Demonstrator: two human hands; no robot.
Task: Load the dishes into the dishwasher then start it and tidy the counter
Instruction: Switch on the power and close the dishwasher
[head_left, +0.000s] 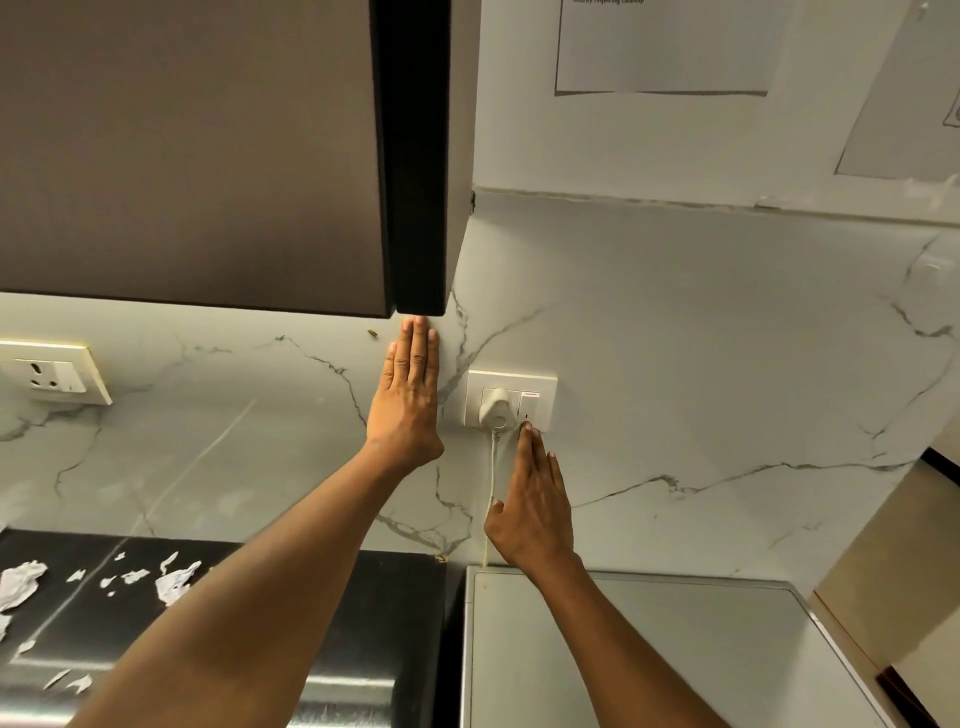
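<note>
White marble: the backsplash is pale stone with grey veins and fills the far wall behind both hands.
Switch plate: a white wall socket plate sits on the backsplash, just right of centre, with a white plug in its left half and a rocker switch with a small red mark in its right half.
Cord: a white cord hangs straight down from the plug toward the counter.
Right hand: the right hand reaches up from below the plate, back of the hand to the camera, fingers straight and close together; one fingertip touches the lower edge of the rocker switch, and the thumb is spread to the left beside the cord. It holds nothing.
Left hand: the left hand lies flat against the backsplash just left of the plate, fingers straight and together, pointing up; the fingertips meet the bottom corner of the dark upper cabinet. It holds nothing.
Arms: both forearms are bare and stretch from the near edge toward the wall.
Appliance top: a grey flat top, probably the dishwasher, lies directly below the plate, under the right forearm.
Counter: a dark glossy counter lies to the left, with torn white paper scraps on it.
Second socket: another white socket plate is far left on the wall.
Notices: printed sheets are stuck on the wall above.
</note>
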